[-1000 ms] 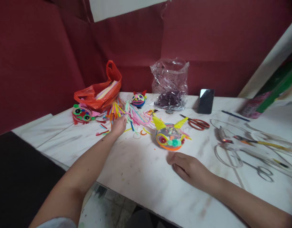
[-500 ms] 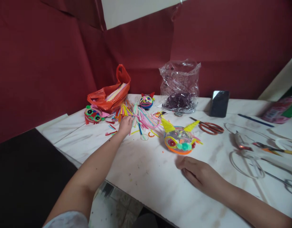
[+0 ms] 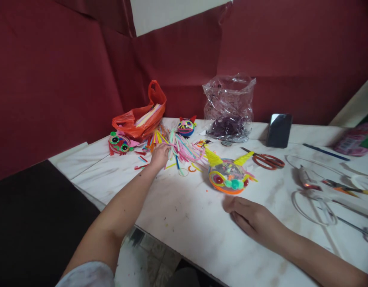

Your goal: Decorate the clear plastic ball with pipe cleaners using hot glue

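My left hand [image 3: 160,155] reaches to the near edge of a pile of coloured pipe cleaners [image 3: 186,148], its fingers stretched out and touching the strands. No strand shows clearly gripped, and the fingertips are partly hidden. My right hand [image 3: 246,215] rests on the table with its fingers curled in, and nothing shows in it. Just beyond it sits a clear round ornament [image 3: 230,175] with yellow horns, red eyes and an orange rim. Behind the pile stands a smaller blue ball figure [image 3: 186,126] with red ears. A red fish-like figure [image 3: 119,142] with green-ringed eyes lies to the left.
A red plastic bag [image 3: 138,119] of pipe cleaners and a clear bag [image 3: 228,115] with dark contents stand at the back. Rightward are scissors [image 3: 269,160], a phone [image 3: 278,130], a glue gun [image 3: 305,177], pliers [image 3: 336,185] and cables. The table's front edge [image 3: 160,243] runs below my arms.
My left hand's fingers have spread slightly over the pipe cleaners. The whole view has shifted a little; my right hand and the ornament keep their places on the table.
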Demonstrator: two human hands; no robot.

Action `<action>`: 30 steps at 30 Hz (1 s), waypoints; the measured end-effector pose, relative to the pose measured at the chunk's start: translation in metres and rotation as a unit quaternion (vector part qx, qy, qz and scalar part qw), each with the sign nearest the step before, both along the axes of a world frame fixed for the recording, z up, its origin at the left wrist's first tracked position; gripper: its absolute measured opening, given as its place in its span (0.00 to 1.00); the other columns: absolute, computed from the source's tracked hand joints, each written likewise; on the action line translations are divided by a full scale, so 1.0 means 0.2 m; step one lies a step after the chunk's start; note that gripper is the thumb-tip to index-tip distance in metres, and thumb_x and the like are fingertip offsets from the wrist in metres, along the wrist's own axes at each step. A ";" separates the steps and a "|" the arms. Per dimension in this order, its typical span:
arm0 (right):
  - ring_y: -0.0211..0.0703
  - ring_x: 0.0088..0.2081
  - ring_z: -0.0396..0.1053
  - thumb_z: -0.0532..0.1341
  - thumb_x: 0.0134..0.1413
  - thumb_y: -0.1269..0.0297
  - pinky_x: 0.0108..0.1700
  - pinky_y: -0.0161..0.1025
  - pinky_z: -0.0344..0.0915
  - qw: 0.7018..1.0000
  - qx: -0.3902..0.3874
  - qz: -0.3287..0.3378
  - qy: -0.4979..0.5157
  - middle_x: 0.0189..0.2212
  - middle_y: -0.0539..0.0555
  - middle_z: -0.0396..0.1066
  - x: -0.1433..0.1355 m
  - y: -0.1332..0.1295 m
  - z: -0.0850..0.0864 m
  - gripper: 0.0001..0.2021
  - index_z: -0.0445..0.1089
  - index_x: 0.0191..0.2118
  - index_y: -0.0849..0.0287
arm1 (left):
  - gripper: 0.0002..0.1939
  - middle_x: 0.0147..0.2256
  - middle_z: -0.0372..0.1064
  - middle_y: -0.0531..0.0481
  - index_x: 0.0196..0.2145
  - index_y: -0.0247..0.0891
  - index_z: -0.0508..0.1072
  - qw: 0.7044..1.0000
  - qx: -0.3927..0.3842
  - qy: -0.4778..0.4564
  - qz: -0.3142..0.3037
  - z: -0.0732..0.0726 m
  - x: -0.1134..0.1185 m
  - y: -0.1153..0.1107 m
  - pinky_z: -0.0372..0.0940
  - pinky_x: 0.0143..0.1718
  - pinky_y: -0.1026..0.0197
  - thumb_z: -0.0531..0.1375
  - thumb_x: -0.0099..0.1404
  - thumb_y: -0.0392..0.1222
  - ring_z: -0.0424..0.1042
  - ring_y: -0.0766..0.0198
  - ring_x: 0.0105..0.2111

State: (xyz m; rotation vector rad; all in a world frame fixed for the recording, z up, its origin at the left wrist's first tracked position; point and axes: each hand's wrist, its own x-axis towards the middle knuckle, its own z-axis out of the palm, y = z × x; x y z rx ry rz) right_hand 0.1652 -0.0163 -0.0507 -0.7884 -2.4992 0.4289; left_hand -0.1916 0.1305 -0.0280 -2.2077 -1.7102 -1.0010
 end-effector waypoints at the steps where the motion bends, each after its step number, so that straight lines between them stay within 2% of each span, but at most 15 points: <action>1: 0.39 0.35 0.70 0.48 0.61 0.73 0.38 0.36 0.67 1.000 -0.002 0.001 -0.002 0.35 0.53 0.68 0.00 0.00 0.00 0.07 0.60 0.38 0.55 | 0.14 0.40 0.73 0.43 0.36 0.38 0.75 1.000 0.003 -0.003 0.002 0.01 -0.01 0.00 0.61 0.50 0.49 0.50 0.62 0.31 0.67 0.55 0.46; 4: 0.39 0.35 0.70 0.48 0.62 0.72 0.39 0.37 0.67 1.000 -0.002 0.002 -0.004 0.35 0.53 0.68 0.00 0.00 0.00 0.07 0.60 0.38 0.55 | 0.15 0.43 0.73 0.47 0.41 0.40 0.74 1.000 -0.010 0.004 -0.017 0.01 -0.01 0.00 0.61 0.51 0.55 0.51 0.62 0.32 0.67 0.59 0.47; 7: 0.39 0.36 0.69 0.47 0.62 0.72 0.39 0.37 0.67 1.000 -0.001 0.001 0.002 0.36 0.53 0.68 0.00 0.00 0.00 0.08 0.61 0.39 0.55 | 0.16 0.41 0.74 0.47 0.43 0.41 0.74 0.999 -0.030 0.010 -0.008 -0.01 0.00 -0.01 0.63 0.48 0.56 0.52 0.61 0.31 0.68 0.59 0.45; 11: 0.39 0.35 0.69 0.48 0.62 0.72 0.39 0.37 0.67 1.000 -0.001 0.000 0.000 0.35 0.53 0.68 0.00 0.00 0.00 0.07 0.61 0.38 0.55 | 0.11 0.34 0.74 0.45 0.34 0.39 0.75 0.998 -0.046 0.018 0.031 -0.01 0.00 -0.01 0.63 0.43 0.54 0.53 0.60 0.33 0.68 0.56 0.40; 17: 0.39 0.35 0.69 0.48 0.62 0.72 0.39 0.37 0.67 1.000 -0.008 0.003 0.004 0.36 0.54 0.68 0.00 -0.01 0.01 0.07 0.61 0.38 0.55 | 0.08 0.30 0.72 0.46 0.25 0.39 0.72 0.997 -0.051 0.042 0.046 -0.02 0.02 -0.02 0.62 0.43 0.55 0.57 0.59 0.42 0.68 0.57 0.37; 19: 0.39 0.35 0.70 0.48 0.62 0.72 0.38 0.37 0.68 1.000 -0.006 0.001 0.006 0.36 0.54 0.69 0.00 -0.01 0.01 0.08 0.61 0.38 0.55 | 0.07 0.29 0.71 0.45 0.22 0.38 0.71 0.996 -0.051 0.049 0.060 -0.04 0.03 -0.02 0.62 0.41 0.54 0.58 0.56 0.40 0.68 0.55 0.36; 23: 0.40 0.35 0.70 0.48 0.61 0.72 0.38 0.37 0.68 1.000 -0.001 -0.001 0.007 0.35 0.54 0.69 0.00 -0.01 0.01 0.08 0.62 0.38 0.55 | 0.08 0.25 0.68 0.45 0.22 0.38 0.69 0.995 -0.038 0.048 0.085 -0.04 0.03 -0.01 0.63 0.38 0.55 0.55 0.57 0.34 0.68 0.56 0.32; 30: 0.40 0.35 0.70 0.50 0.60 0.73 0.38 0.36 0.68 1.000 -0.001 -0.001 0.013 0.35 0.54 0.70 0.00 0.00 0.01 0.08 0.63 0.38 0.55 | 0.06 0.36 0.69 0.42 0.27 0.37 0.69 0.997 0.033 0.055 0.037 0.04 0.07 -0.06 0.63 0.46 0.55 0.54 0.59 0.33 0.67 0.55 0.43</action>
